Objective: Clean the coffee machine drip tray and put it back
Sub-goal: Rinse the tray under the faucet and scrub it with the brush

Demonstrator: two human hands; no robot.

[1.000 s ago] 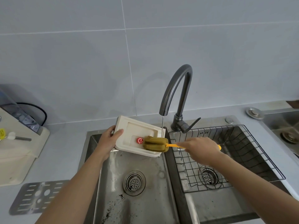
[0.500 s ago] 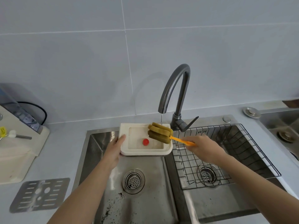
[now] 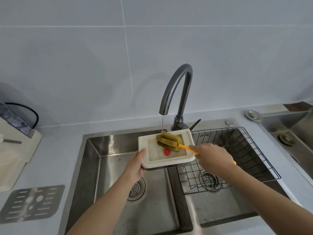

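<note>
My left hand [image 3: 136, 164] grips the front left corner of the cream drip tray [image 3: 189, 138], holding it roughly level over the divider between the two sink basins. A red float [image 3: 167, 151] sits inside the tray. My right hand [image 3: 210, 157] holds the orange handle of a green sponge brush [image 3: 167, 141], whose head rests inside the tray at its far side. A thin stream of water runs from the dark faucet [image 3: 177, 92] onto the sponge head.
The metal drip grate [image 3: 32, 202] lies on the counter at the front left. The cream coffee machine [image 3: 15, 155] stands at the left edge. A wire rack [image 3: 240, 150] sits in the right basin [image 3: 220, 209]. The left basin [image 3: 105, 167] has dark specks near its front.
The tray went from tilted up to level and shifted right, under the stream. The sponge brush moved from the tray's right edge to its far inner side.
</note>
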